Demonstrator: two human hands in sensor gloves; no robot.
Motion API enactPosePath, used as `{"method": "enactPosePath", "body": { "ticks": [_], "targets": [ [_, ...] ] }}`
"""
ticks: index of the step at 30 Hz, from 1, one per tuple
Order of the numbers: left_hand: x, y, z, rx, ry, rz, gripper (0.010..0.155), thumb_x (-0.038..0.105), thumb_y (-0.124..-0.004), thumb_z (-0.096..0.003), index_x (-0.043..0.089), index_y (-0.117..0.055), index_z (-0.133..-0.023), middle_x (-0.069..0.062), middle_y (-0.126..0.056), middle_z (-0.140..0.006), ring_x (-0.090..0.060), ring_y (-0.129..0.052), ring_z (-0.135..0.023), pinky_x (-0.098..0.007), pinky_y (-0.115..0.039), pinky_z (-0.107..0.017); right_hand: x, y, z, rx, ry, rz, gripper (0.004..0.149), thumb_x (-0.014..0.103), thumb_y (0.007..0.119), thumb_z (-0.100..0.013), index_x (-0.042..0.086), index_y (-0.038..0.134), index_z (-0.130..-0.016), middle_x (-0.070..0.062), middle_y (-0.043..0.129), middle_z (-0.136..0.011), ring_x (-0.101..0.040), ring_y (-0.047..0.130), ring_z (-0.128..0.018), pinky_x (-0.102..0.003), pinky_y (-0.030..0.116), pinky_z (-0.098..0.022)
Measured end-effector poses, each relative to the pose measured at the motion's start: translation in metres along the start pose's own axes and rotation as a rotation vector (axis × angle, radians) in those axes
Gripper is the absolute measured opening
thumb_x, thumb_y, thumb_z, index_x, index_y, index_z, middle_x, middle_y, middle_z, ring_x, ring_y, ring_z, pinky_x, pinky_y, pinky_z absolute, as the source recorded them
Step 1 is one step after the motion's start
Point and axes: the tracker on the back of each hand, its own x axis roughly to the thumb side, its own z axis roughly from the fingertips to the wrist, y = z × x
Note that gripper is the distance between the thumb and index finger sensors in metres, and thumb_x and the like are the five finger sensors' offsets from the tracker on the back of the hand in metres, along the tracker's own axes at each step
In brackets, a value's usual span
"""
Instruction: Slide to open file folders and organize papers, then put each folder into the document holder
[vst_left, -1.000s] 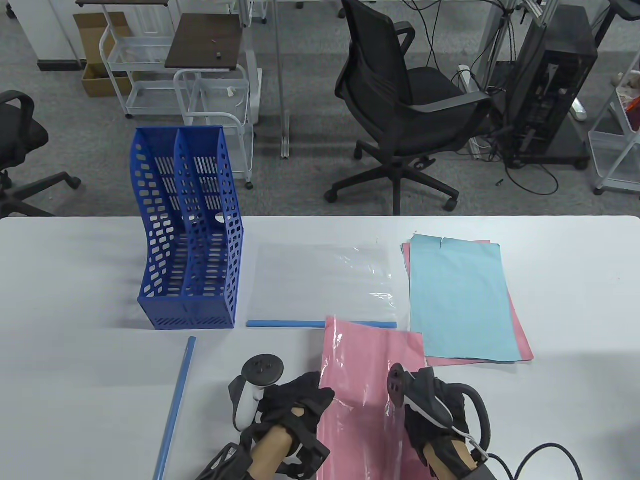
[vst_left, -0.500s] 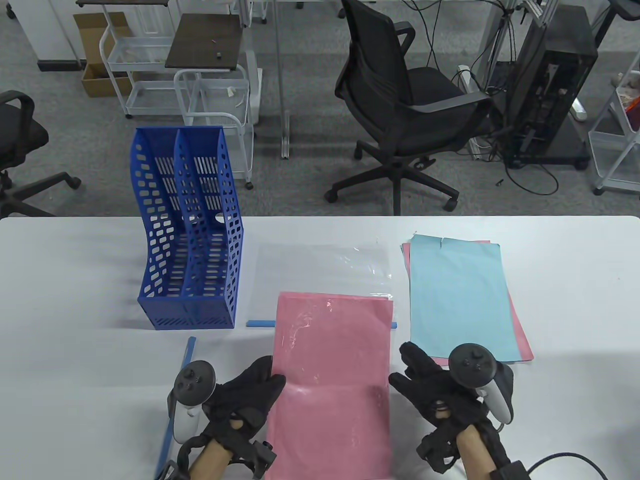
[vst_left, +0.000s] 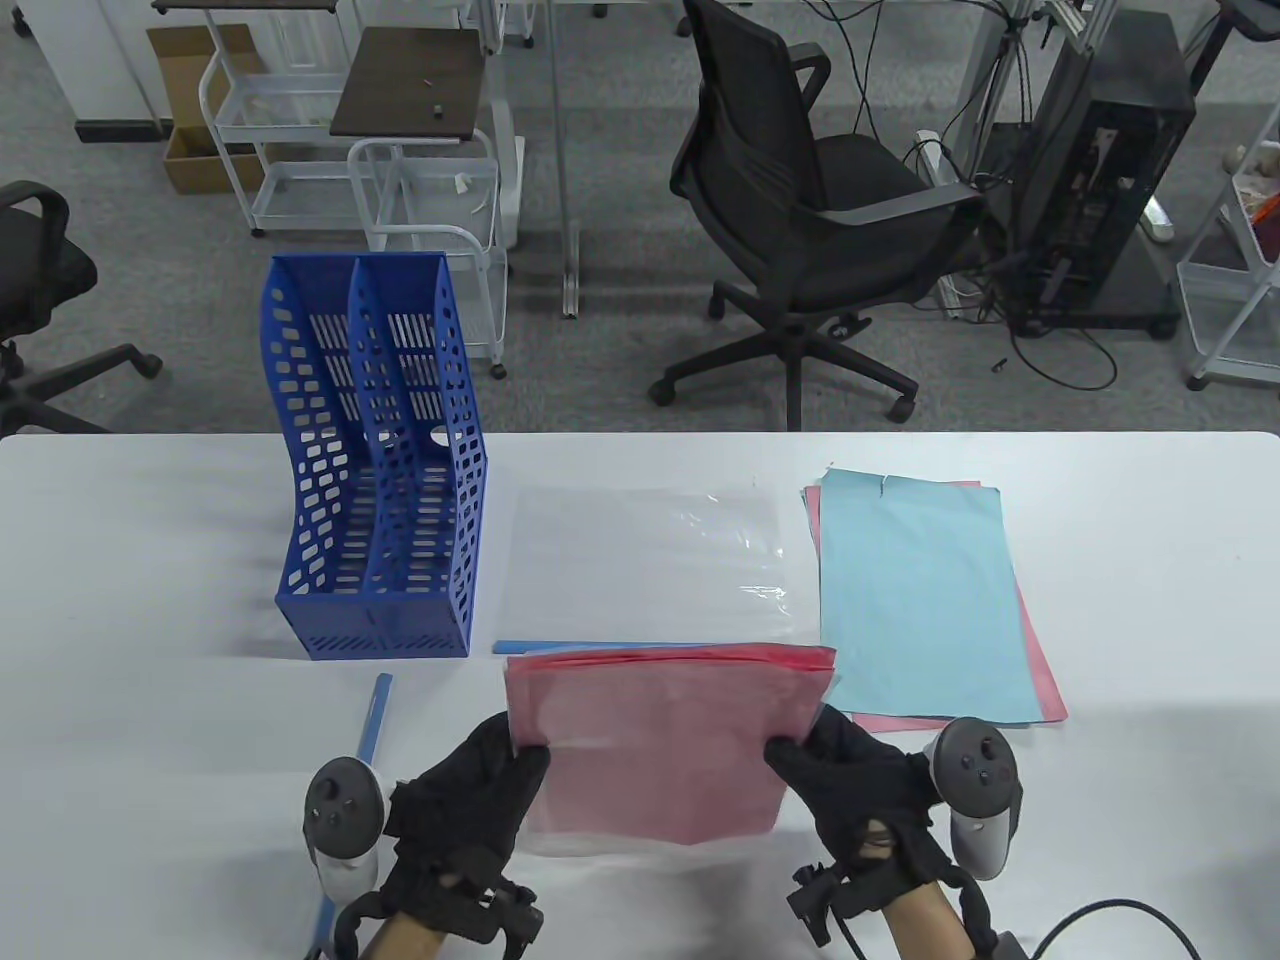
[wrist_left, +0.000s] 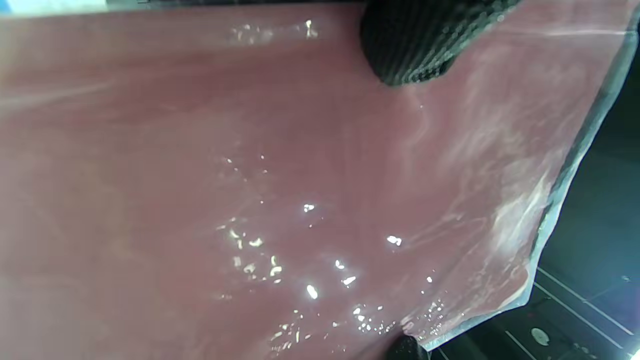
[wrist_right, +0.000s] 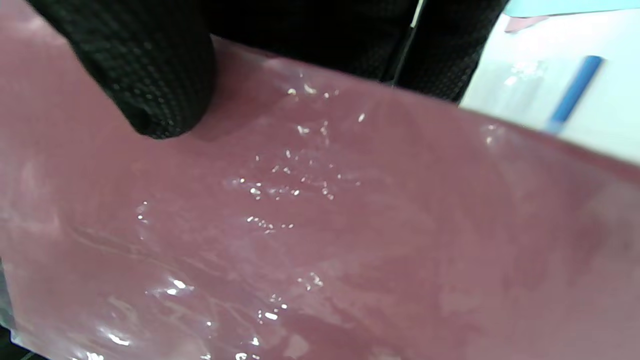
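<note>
Fingers (vst_left: 520, 760) pinch pink folder (vst_left: 660, 740); blue holder (vst_left: 380, 520) stands beyond.

Black mesh gloves (vst_left: 470, 800), grey trackers (vst_left: 345, 815), bare wrists

table (vst_left: 150, 560): white
far left: blue holder (vst_left: 375, 480)
centre: clear folder (vst_left: 640, 560), blue bar (vst_left: 560, 647)
near left: second bar (vst_left: 350, 800)
right: papers (vst_left: 925, 590)
</note>
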Motion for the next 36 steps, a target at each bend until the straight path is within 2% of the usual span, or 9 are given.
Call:
{"method": "enactPosePath", "body": {
  "ticks": [10, 13, 16, 18, 22, 25, 30, 33, 36],
  "targets": [
    [-0.004, -0.002, 0.001, 0.023, -0.002, 0.005, 0.044, 0.035, -0.083, -0.0456, 0.035, -0.084, -0.090, 0.006, -0.095, -0.090, -0.023, -0.102, -0.079, -0.051, -0.078, -0.070, 0.001, 0.007, 0.003, -0.041, -0.043, -0.015, 0.043, 0.044, 0.085, -0.036, 0.036, 0.082, -0.078, 0.010, 0.096, -0.080, -0.021, 0.096, -0.077, -0.054, 0.072, -0.068],
    [-0.020, -0.005, 0.000, -0.011, 0.108, -0.037, 0.052, 0.037, -0.083, -0.0456, 0.032, -0.077, -0.097, 0.003, -0.087, -0.098, -0.027, -0.096, -0.086, -0.053, -0.074, -0.071, -0.010, 0.013, 0.000, 0.009, 0.025, -0.044, 0.064, 0.048, 0.086, -0.035, 0.028, 0.066, -0.093, 0.001, 0.079, -0.098, -0.032, 0.084, -0.088, -0.060, 0.064, -0.069],
    [-0.029, -0.008, 0.000, -0.036, 0.150, 0.017, 0.047, 0.035, -0.081, -0.0467, 0.032, -0.082, -0.093, 0.003, -0.092, -0.092, -0.027, -0.099, -0.081, -0.054, -0.075, -0.070, -0.018, 0.016, 0.000, -0.011, 0.081, -0.092, 0.051, 0.040, 0.085, -0.037, 0.028, 0.075, -0.086, 0.002, 0.088, -0.089, -0.031, 0.089, -0.083, -0.060, 0.064, -0.068],
    [-0.028, -0.010, 0.000, -0.050, 0.142, 0.055, 0.045, 0.032, -0.080, -0.0473, 0.031, -0.083, -0.092, 0.002, -0.093, -0.091, -0.027, -0.099, -0.081, -0.054, -0.075, -0.070, -0.015, 0.016, 0.001, 0.006, 0.051, -0.091, 0.044, 0.039, 0.084, -0.038, 0.031, 0.080, -0.081, 0.005, 0.093, -0.083, -0.026, 0.094, -0.079, -0.058, 0.068, -0.068],
    [-0.020, -0.011, 0.000, -0.038, 0.090, 0.018, 0.047, 0.035, -0.080, -0.0469, 0.033, -0.081, -0.093, 0.004, -0.092, -0.093, -0.025, -0.098, -0.083, -0.053, -0.075, -0.071, -0.008, 0.017, 0.002, 0.003, 0.003, -0.097, 0.049, 0.045, 0.084, -0.037, 0.032, 0.077, -0.083, 0.006, 0.090, -0.087, -0.025, 0.091, -0.083, -0.057, 0.066, -0.070],
    [-0.031, -0.015, 0.000, -0.068, 0.170, -0.047, 0.050, 0.037, -0.080, -0.0469, 0.032, -0.076, -0.097, 0.003, -0.088, -0.097, -0.027, -0.095, -0.087, -0.053, -0.074, -0.072, -0.021, 0.023, 0.001, 0.016, 0.082, -0.076, 0.064, 0.050, 0.084, -0.034, 0.028, 0.067, -0.091, 0.000, 0.079, -0.097, -0.034, 0.082, -0.088, -0.062, 0.060, -0.069],
    [-0.031, -0.018, 0.000, -0.070, 0.143, 0.018, 0.047, 0.035, -0.078, -0.0477, 0.032, -0.079, -0.095, 0.003, -0.090, -0.095, -0.027, -0.096, -0.085, -0.054, -0.073, -0.072, -0.020, 0.022, 0.002, -0.001, 0.064, -0.129, 0.052, 0.046, 0.083, -0.037, 0.030, 0.073, -0.086, 0.004, 0.085, -0.091, -0.029, 0.086, -0.086, -0.060, 0.061, -0.070],
    [-0.028, -0.017, 0.000, -0.068, 0.123, 0.004, 0.049, 0.038, -0.080, -0.0468, 0.033, -0.077, -0.096, 0.004, -0.089, -0.096, -0.026, -0.095, -0.087, -0.054, -0.073, -0.072, -0.015, 0.021, 0.003, -0.010, 0.026, -0.101, 0.057, 0.051, 0.083, -0.036, 0.031, 0.070, -0.088, 0.005, 0.082, -0.094, -0.028, 0.084, -0.088, -0.060, 0.060, -0.072],
    [-0.039, -0.018, 0.001, -0.086, 0.192, -0.022, 0.050, 0.038, -0.079, -0.0472, 0.033, -0.077, -0.097, 0.003, -0.089, -0.096, -0.028, -0.094, -0.087, -0.054, -0.073, -0.071, -0.029, 0.023, 0.002, -0.042, 0.100, -0.076, 0.056, 0.048, 0.084, -0.036, 0.028, 0.071, -0.087, 0.001, 0.083, -0.092, -0.032, 0.084, -0.086, -0.061, 0.060, -0.069]
  ]
}}
